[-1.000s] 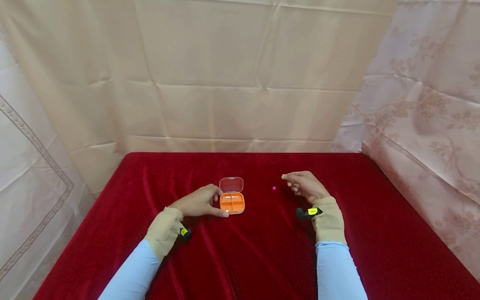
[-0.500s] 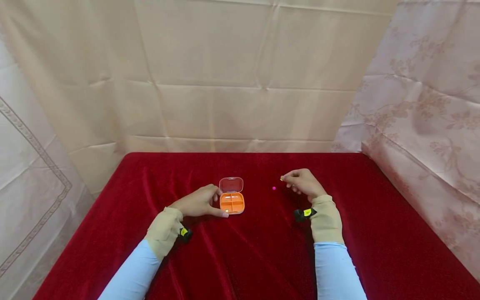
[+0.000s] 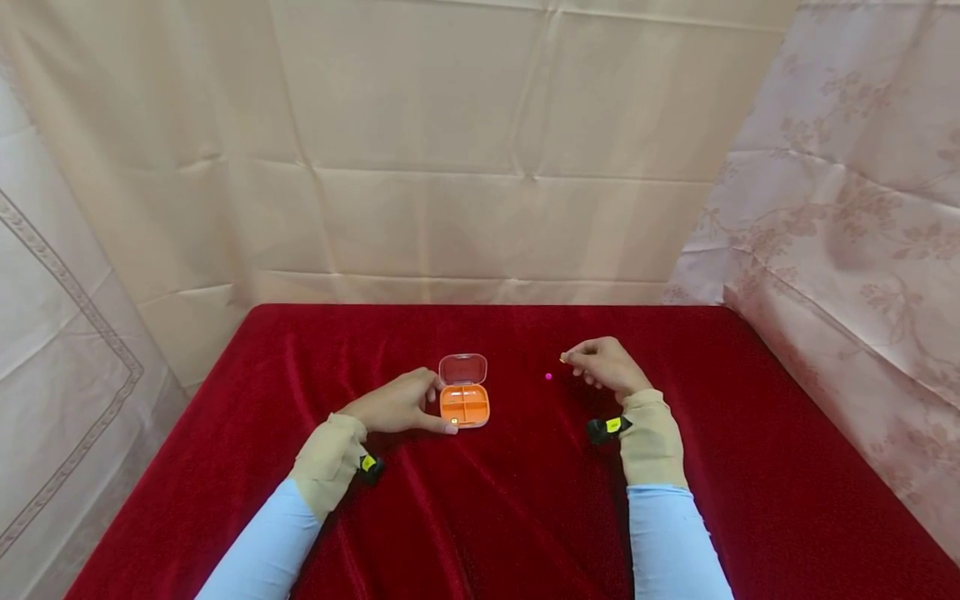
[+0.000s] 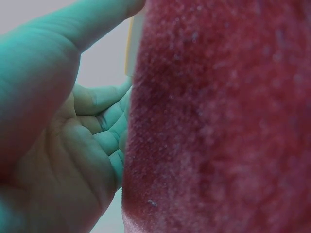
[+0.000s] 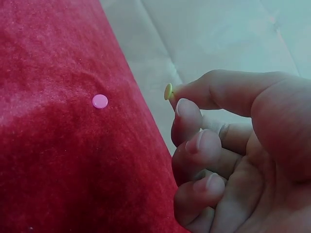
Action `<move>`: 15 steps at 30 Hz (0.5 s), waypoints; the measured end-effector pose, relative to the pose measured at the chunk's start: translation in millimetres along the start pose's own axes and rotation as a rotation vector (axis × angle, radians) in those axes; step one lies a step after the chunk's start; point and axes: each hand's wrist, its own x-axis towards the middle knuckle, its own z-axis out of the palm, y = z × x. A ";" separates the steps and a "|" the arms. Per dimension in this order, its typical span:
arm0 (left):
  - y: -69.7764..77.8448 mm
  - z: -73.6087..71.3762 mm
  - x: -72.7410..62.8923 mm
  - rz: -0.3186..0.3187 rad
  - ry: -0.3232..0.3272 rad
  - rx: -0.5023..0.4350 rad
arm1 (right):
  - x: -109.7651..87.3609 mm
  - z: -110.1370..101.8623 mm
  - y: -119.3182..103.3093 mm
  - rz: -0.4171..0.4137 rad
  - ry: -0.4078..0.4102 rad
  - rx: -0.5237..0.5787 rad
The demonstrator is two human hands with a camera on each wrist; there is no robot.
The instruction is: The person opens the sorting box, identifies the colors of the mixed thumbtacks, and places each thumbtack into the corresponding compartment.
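My left hand point(image 3: 397, 403) grips the left side of a small orange pill box point(image 3: 476, 412), thumb at its front corner and fingers at the back. The box lies on the cloth with its clear lid point(image 3: 462, 369) raised. Dividers split it into several compartments; a small pale yellow thing point(image 3: 453, 422) shows at the front left, by the thumb. My right hand point(image 3: 606, 365), to the right, pinches a yellow thumbtack point(image 5: 168, 91) with its round head outward at the fingertips. The other right fingers are curled. A pink round disc point(image 5: 100, 101), like a tack head, lies on the cloth nearby.
A dark red velvet cloth point(image 3: 525, 500) with some folds covers the table. Beige fabric point(image 3: 450, 167) hangs behind the far edge, and patterned curtains point(image 3: 862, 250) hang at the sides. Both wrists wear a band with a small black camera point(image 3: 600, 431).
My right hand has shifted slightly left and turned a little, the thumbtack staying in its fingertips. It is nearly still over the last half second. The left hand and pill box have not moved.
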 end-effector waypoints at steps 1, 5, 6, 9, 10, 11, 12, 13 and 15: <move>0.2 0.0 0.0 -0.001 0.000 0.000 | 0.0 0.3 -0.4 -0.002 -0.001 -0.003; 0.8 -0.3 0.0 -0.013 -0.001 -0.001 | 0.5 2.5 -1.5 0.004 -0.006 -0.008; 0.7 -0.4 0.0 -0.017 -0.002 0.000 | 0.8 3.2 -2.0 0.003 -0.010 -0.010; 0.2 -0.1 0.3 -0.026 -0.003 0.002 | 1.1 5.5 -3.5 0.001 -0.016 -0.015; 0.2 0.1 0.4 -0.028 -0.003 0.004 | 1.1 5.9 -4.2 0.001 -0.018 -0.015; 0.3 0.2 0.4 -0.028 -0.003 0.003 | 0.7 6.4 -5.0 -0.002 -0.020 -0.016; 0.4 0.2 0.4 -0.029 -0.003 0.004 | 0.5 6.8 -5.7 -0.003 -0.018 -0.014; 0.3 0.3 0.4 -0.028 -0.002 0.004 | 0.2 6.9 -6.2 -0.004 -0.018 -0.015; 0.6 0.3 0.6 -0.026 -0.002 0.002 | -0.1 7.0 -6.7 -0.008 -0.020 -0.020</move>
